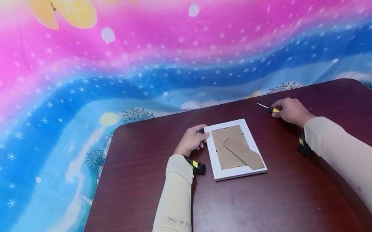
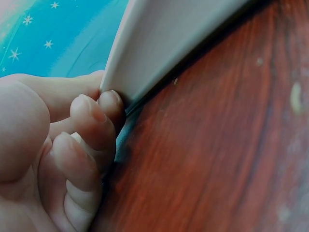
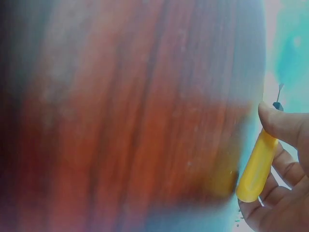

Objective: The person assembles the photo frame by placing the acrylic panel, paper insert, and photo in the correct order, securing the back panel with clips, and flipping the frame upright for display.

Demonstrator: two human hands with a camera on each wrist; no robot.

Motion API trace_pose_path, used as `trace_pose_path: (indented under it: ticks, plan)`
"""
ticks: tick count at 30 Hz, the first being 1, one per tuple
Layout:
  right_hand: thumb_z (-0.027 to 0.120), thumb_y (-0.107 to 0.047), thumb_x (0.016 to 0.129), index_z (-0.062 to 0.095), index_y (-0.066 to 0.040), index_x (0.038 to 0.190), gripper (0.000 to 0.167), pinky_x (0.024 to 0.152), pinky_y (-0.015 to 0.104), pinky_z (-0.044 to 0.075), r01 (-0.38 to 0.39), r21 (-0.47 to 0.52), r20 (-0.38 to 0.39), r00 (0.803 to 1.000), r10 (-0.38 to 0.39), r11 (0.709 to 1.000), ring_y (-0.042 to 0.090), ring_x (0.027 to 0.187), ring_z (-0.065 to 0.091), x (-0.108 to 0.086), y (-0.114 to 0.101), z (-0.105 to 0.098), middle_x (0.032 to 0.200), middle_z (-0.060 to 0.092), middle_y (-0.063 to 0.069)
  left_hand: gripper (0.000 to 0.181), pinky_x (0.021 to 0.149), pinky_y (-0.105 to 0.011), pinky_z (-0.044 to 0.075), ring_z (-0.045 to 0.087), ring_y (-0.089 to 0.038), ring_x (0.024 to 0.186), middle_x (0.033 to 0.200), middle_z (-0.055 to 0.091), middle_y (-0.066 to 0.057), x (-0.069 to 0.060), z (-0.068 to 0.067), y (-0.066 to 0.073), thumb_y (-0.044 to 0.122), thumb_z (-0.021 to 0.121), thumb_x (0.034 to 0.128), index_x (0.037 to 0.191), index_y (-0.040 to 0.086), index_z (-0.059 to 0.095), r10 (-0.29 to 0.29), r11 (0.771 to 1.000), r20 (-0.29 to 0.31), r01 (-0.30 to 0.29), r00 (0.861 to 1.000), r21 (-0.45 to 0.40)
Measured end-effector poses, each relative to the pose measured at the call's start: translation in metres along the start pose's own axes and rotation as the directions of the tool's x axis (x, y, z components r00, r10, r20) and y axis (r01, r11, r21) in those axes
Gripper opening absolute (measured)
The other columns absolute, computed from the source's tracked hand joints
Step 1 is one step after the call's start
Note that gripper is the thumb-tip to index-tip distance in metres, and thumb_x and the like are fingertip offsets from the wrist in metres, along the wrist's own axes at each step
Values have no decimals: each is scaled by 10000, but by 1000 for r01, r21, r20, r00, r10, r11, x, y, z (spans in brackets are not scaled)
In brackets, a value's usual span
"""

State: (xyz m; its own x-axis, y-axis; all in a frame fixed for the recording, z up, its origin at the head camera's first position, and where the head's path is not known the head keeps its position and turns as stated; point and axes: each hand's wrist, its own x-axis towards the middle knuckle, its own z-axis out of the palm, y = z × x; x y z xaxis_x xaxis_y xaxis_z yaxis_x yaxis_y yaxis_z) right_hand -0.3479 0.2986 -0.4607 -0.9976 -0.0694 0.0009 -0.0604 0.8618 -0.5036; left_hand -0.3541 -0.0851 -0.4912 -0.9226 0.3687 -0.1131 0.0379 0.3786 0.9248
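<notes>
A white picture frame (image 1: pixel 215 155) lies back side up on the table, its brown backing board (image 1: pixel 226 158) and folded easel stand (image 1: pixel 243 151) showing. At its upper left corner my left hand (image 1: pixel 192 140) grips the edge, thumb over the top; the left wrist view shows curled fingers (image 2: pixel 87 113) against the frame's white side (image 2: pixel 145 53). Off to the right, my right hand (image 1: pixel 291 110) holds a screwdriver (image 1: pixel 273 109) by its yellow and black handle, the thin metal shaft pointing up and left. In the right wrist view the yellow handle (image 3: pixel 258 166) sits between thumb and fingers.
The dark reddish-brown table (image 1: pixel 250 210) has a far edge just beyond both hands. Behind it hangs a colourful backdrop cloth (image 1: pixel 176 53) with snowflakes and trees. A black wrist camera (image 1: pixel 198 167) sits at the left cuff, another camera (image 1: pixel 303 146) at the right.
</notes>
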Motion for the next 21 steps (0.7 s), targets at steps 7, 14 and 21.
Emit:
trace_pose_path:
  ticks: [7, 14, 21]
  plan:
    - [637, -152, 961, 588, 62, 1250, 363, 860, 578, 412, -20, 9, 18, 1000, 20, 1000, 417, 1001, 525, -1, -1, 0, 1135, 594, 271, 462, 456, -280, 428, 501, -165, 510, 721, 622, -82, -1, -1, 2, 238, 624, 974, 1407, 123, 512, -1, 1000, 6, 1, 1000, 14]
    - [639, -127, 955, 602, 63, 1235, 340, 848, 562, 428, -25, 14, 7, 1000, 25, 1000, 398, 970, 545, 0, 2, 2, 1107, 613, 259, 456, 450, -279, 422, 509, -167, 516, 726, 622, -85, -1, 0, 0, 230, 629, 971, 1402, 127, 518, -7, 1000, 9, 7, 1000, 2]
    - [633, -146, 962, 589, 66, 1253, 363, 869, 578, 420, -40, 38, 20, 999, 39, 998, 408, 992, 532, -1, 2, 2, 1135, 594, 269, 444, 447, -272, 419, 508, -163, 516, 722, 619, -82, 0, 0, 0, 223, 629, 971, 1392, 128, 524, 2, 1000, 4, -2, 1000, 1]
